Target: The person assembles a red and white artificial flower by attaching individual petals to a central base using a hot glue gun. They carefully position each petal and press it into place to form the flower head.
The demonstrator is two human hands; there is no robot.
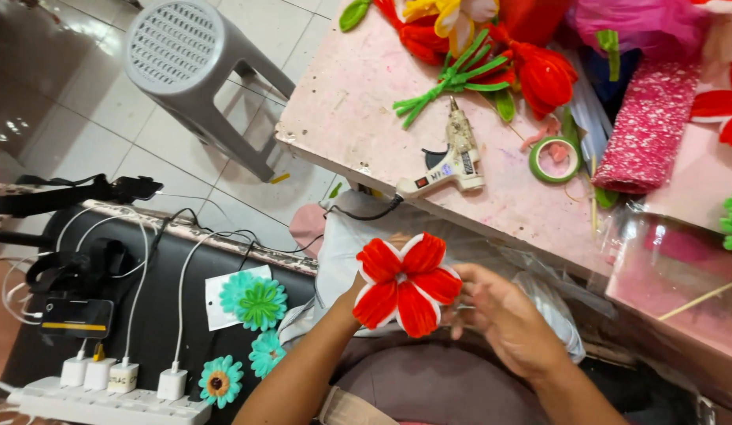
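Petals of fuzzy red wire edged in white make up the red pipe-cleaner flower (407, 285), which faces up at the camera just above the person's lap and off the near edge of the pink worktable (358, 102). The left hand (352, 304) comes up from below and holds the flower from behind. Its fingers are hidden by the petals, so how they grip cannot be told, only that the flower rests on them. The right hand (504, 319) lies just beside the flower's right petals, fingers loosely curled with the tips turned toward the petal edges. Whether they pinch a petal or merely brush it cannot be told from here. By the look of it, the work stands at shaping or checking an assembled bloom, with five petals already meeting at the centre. Any further handling calls for the left hand to keep the back steady while the right fingertips work one petal at a time, gently, since the soft wire bends easily. Well beyond the fingertips on the table lie a white hot-glue gun (449, 161), a roll of green floral tape (555, 159), green pipe-cleaner stems (449, 79) and finished red blooms (543, 75). To the left of the left wrist, teal paper flowers (256, 303) sit on a dark surface near a white power strip (106, 401).
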